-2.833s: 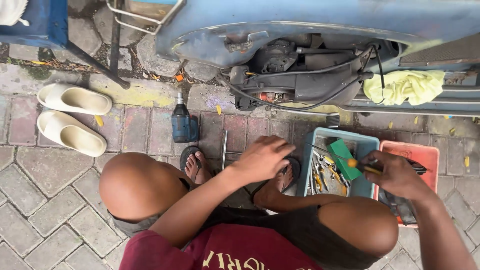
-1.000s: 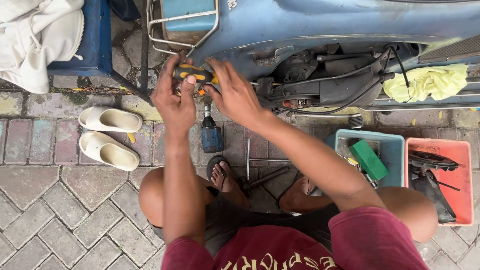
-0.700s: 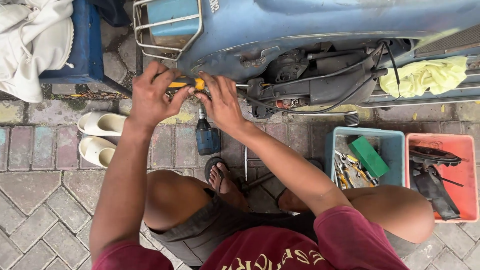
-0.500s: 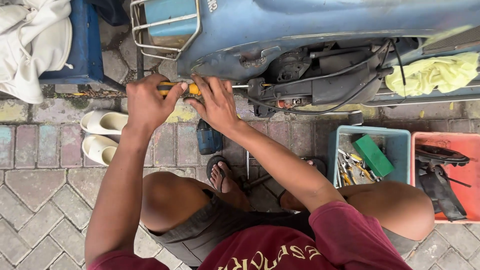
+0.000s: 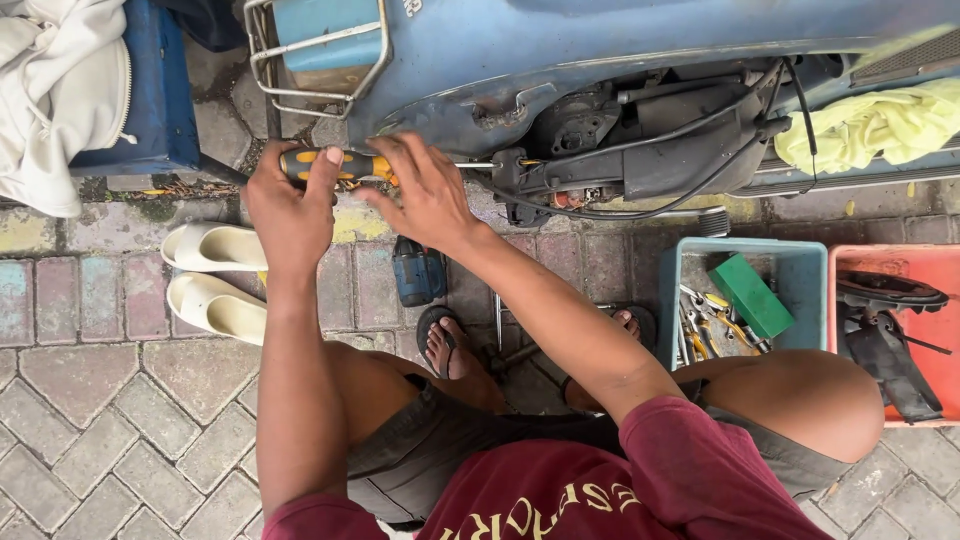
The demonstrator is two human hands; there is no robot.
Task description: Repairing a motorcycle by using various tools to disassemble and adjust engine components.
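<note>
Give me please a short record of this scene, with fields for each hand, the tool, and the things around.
left hand: grips the handle end of the screwdriver
right hand: fingers on the handle's front part
screwdriver: black and orange handle, lies level, shaft points at the scooter's engine parts
scooter: blue body
nearby: blue tool tray, orange tray, white sandals, yellow cloth

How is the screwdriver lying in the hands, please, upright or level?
Level: the screwdriver lies sideways, left hand on the handle, right hand by the shaft.
</note>
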